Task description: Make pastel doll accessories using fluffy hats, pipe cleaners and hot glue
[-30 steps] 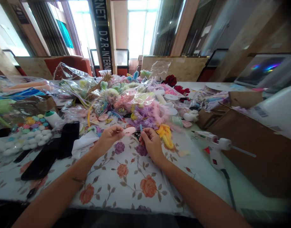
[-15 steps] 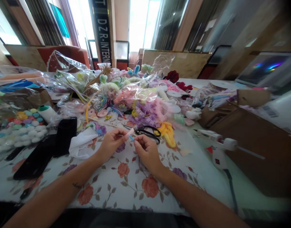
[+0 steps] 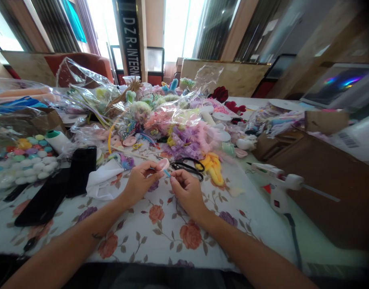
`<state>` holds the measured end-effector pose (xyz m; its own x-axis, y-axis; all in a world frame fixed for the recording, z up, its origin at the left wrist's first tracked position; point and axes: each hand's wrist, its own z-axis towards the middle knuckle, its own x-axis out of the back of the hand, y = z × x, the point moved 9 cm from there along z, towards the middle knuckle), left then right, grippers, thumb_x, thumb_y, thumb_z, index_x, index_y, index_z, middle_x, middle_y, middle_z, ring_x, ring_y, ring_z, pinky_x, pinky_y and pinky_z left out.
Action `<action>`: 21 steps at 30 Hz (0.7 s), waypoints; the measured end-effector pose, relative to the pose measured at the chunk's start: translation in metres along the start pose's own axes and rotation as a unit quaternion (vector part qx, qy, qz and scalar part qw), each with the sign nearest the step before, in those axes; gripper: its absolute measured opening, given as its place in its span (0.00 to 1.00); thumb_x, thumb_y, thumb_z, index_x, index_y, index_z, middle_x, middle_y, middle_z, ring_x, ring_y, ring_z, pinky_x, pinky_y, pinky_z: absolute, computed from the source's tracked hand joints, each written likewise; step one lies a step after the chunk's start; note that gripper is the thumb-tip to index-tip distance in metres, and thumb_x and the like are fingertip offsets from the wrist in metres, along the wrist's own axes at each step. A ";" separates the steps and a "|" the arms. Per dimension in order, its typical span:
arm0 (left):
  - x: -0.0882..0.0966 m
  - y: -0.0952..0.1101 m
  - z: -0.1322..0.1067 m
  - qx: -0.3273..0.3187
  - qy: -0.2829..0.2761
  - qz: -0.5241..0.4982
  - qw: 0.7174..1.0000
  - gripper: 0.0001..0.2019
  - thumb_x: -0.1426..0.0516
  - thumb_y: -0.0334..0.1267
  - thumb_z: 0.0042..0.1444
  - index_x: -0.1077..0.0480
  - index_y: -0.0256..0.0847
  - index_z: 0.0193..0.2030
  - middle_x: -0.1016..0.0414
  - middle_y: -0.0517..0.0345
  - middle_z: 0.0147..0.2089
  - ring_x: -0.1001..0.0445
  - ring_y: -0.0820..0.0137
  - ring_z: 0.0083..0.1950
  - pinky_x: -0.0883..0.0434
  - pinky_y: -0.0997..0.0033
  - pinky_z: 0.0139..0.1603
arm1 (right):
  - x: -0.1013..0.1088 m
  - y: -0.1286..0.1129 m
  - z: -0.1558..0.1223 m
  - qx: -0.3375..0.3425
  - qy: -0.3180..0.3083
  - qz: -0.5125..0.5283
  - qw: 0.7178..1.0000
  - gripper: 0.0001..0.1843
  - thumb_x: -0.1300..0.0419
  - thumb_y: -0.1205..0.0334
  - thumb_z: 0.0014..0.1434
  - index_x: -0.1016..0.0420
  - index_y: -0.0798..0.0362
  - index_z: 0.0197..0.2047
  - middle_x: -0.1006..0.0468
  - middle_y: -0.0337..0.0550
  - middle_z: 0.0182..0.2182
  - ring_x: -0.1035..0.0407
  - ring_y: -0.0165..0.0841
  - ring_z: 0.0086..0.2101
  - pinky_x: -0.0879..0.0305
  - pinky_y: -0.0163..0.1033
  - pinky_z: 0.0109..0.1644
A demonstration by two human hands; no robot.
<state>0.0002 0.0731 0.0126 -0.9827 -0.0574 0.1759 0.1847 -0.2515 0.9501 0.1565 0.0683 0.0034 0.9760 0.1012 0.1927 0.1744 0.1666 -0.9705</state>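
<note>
Between the thumb and fingers of my left hand (image 3: 143, 179) is a small pale pink oval piece (image 3: 163, 163), its face turned up toward me. My right hand (image 3: 186, 188) pinches a thin blue strip (image 3: 166, 173), whose far end meets the lower edge of the pink piece. Whether the two are joined I cannot tell. Both hands are held close together over the flowered tablecloth (image 3: 136, 237). Just beyond them lie black-handled scissors (image 3: 188, 167), with a fuzzy yellow piece (image 3: 213, 167) to their right.
A white glue gun (image 3: 277, 184) stands at the right beside a cardboard box (image 3: 325, 192). At the left are a black phone (image 3: 81, 170), white cloth (image 3: 104, 180) and several pompoms (image 3: 36, 166). A heap of purple ruffles (image 3: 186, 142) and craft supplies fills the back.
The pink piece has turned in my left hand, from nearly edge-on to showing its oval face. Both hands stay in about the same place. The view has shifted slightly.
</note>
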 end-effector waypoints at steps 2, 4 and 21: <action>0.002 0.006 0.000 -0.028 0.010 0.026 0.999 0.07 0.37 0.42 0.51 0.27 0.41 0.32 0.27 0.59 0.33 0.28 0.71 0.35 0.31 0.73 0.36 | 0.001 0.001 0.000 0.004 0.005 -0.002 1.000 0.08 0.43 0.55 0.53 0.29 0.50 0.31 0.36 0.32 0.17 0.42 0.27 0.18 0.43 0.31 0.19; 0.002 0.014 -0.001 -0.067 0.019 0.063 0.996 0.06 0.37 0.41 0.52 0.27 0.41 0.30 0.27 0.58 0.33 0.28 0.69 0.36 0.31 0.72 0.38 | 0.001 0.001 0.001 0.011 0.010 -0.008 1.000 0.09 0.42 0.54 0.54 0.28 0.51 0.32 0.36 0.32 0.17 0.42 0.27 0.18 0.43 0.31 0.20; -0.013 0.062 -0.028 -0.352 0.059 0.220 0.908 0.05 0.41 0.29 0.56 0.29 0.39 0.29 0.26 0.57 0.29 0.28 0.70 0.34 0.30 0.69 0.38 | -0.010 0.005 -0.002 -0.008 -0.013 0.161 0.987 0.12 0.37 0.53 0.56 0.29 0.53 0.33 0.22 0.38 0.25 0.23 0.33 0.28 0.23 0.38 0.34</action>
<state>0.0248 0.0310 0.0617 -0.8123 -0.3939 0.4301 0.5603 -0.7318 0.3880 0.1477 0.0663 -0.0041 0.9774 0.1716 -0.1233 -0.1427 0.1056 -0.9841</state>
